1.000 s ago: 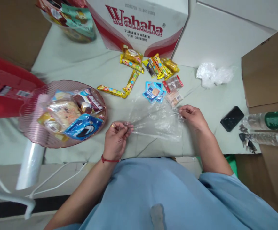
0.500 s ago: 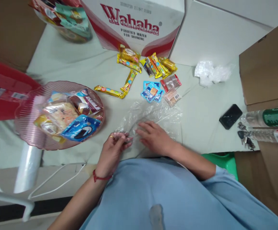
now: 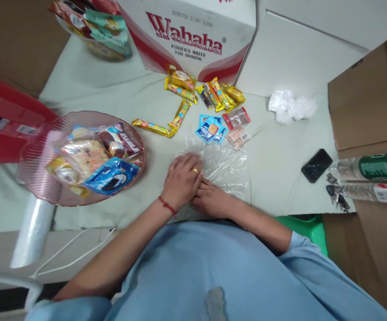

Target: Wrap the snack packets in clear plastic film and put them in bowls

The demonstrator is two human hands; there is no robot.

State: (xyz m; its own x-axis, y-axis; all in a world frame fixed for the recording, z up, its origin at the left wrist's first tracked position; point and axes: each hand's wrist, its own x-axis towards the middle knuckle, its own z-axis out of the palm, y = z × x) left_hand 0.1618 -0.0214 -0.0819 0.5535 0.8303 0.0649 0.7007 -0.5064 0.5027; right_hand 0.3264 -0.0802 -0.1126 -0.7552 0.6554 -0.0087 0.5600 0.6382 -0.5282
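**Pale cloth [image 3: 270,165], clear bag [image 3: 228,167] spread on it**

Left hand [image 3: 183,180] and right hand [image 3: 213,199], backs up, meet over bag's near-left part; the rest stretches beyond. Can't make out whether either grips it. Blue packets [image 3: 210,129] near far edge. Gold ring [image 3: 195,170], left hand.

The clear plastic film [image 3: 228,167] is crinkled and glossy, the tablecloth [image 3: 276,156] matt and lightly creased. At left, the translucent bowl [image 3: 36,169] looks ribbed and shiny; at far centre, the cardboard carton [image 3: 196,26] is smooth.
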